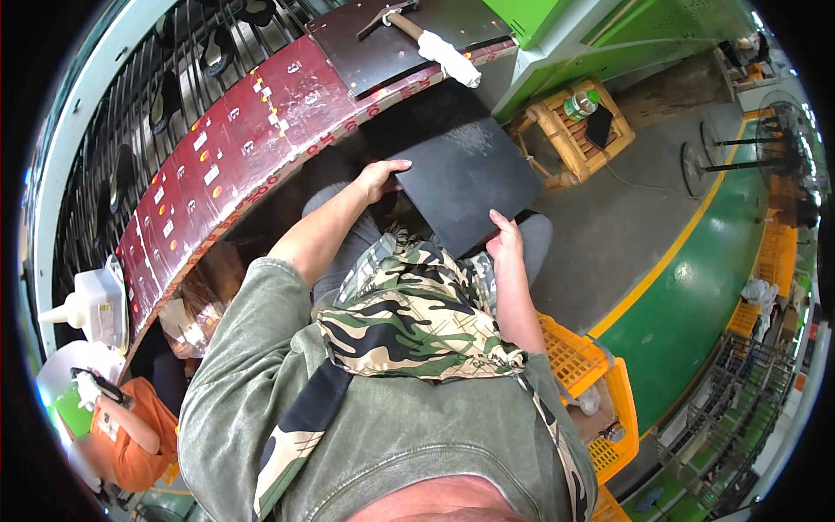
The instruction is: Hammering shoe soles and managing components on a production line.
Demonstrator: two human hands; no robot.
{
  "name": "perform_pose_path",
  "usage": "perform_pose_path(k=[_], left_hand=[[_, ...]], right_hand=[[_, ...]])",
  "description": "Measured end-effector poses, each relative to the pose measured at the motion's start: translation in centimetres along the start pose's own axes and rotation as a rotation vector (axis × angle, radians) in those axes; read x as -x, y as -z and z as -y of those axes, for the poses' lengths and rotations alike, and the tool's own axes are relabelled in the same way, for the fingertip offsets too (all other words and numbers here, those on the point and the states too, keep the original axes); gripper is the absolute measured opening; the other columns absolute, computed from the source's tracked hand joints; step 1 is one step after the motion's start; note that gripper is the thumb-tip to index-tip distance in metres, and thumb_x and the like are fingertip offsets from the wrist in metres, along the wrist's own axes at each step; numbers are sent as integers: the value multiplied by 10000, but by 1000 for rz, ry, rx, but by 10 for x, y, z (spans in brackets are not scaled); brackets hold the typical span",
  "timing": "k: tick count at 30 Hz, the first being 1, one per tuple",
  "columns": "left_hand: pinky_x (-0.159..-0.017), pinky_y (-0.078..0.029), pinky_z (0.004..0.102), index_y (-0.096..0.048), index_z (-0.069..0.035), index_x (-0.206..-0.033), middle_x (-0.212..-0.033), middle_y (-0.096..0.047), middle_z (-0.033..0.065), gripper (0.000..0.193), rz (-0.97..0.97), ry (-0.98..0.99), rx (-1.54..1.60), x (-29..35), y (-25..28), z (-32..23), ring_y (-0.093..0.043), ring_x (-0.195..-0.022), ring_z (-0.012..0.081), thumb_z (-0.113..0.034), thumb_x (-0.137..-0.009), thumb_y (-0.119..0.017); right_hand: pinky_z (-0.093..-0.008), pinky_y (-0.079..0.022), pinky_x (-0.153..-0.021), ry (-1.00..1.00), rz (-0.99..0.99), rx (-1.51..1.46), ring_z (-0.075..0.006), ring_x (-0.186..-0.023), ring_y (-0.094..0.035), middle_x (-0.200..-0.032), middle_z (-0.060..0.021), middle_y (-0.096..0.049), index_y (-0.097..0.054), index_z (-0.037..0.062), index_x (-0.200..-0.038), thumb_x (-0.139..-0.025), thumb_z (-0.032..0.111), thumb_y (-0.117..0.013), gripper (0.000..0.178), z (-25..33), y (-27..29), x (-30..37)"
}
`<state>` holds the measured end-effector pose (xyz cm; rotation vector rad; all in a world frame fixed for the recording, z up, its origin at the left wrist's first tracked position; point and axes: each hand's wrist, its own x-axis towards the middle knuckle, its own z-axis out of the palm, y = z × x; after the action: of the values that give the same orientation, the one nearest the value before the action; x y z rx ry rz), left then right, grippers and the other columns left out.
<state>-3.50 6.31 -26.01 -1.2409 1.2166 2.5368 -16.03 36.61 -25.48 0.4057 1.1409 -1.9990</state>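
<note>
Both hands [378, 180] [504, 238], apparently half-closed, grip a flat black panel [465, 178] by its edges.

The person wears a faded olive-green, short-sleeved fabric T-shirt [409, 418], its cloth mottled with paler washed patches, with a wide, curved neckband [426, 454] and a hemmed left sleeve [280, 291]. Over it sits a bunched cloth camouflage apron [409, 335] in tan, green, brown and black. Its broad left strap [309, 404] is plain dark fabric above and camouflage below; the narrower camouflage right strap [552, 426] is patterned alike. Dark grey cloth trousers [537, 244] cover the knees, and the left hand [381, 178] and right hand [504, 237] are bare
</note>
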Motion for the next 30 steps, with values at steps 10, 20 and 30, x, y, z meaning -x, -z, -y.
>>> perform_pose_path(k=[10,20,30], left_hand=[[-922,-553,424,-647,18,-1048,-1025,-687,118,268,185,17,489,72,-98,49,-670,-971,252,-6,-796,-735],[-854,-565,389,-606,-28,-1150,-1042,-685,86,432,514,-24,369,190,-184,7,-676,-948,215,21,-746,-752],[-896,-533,375,-568,36,-1194,-1083,-655,125,535,286,-510,456,287,-92,-64,-649,-982,231,-15,-694,-754]], right_hand=[[-439,-492,-983,402,-204,64,-309,-1064,-625,-1139,-139,-652,-576,-12,-1201,-694,-24,-678,517,75,32,103],[-477,-548,-836,576,-431,-16,-344,-1005,-617,-1184,-173,-593,-518,0,-1265,-734,205,-629,580,117,4,282],[-437,-519,-936,740,44,321,-335,-1083,-604,-1224,-175,-582,-458,-49,-1352,-643,143,-638,756,105,-95,248]])
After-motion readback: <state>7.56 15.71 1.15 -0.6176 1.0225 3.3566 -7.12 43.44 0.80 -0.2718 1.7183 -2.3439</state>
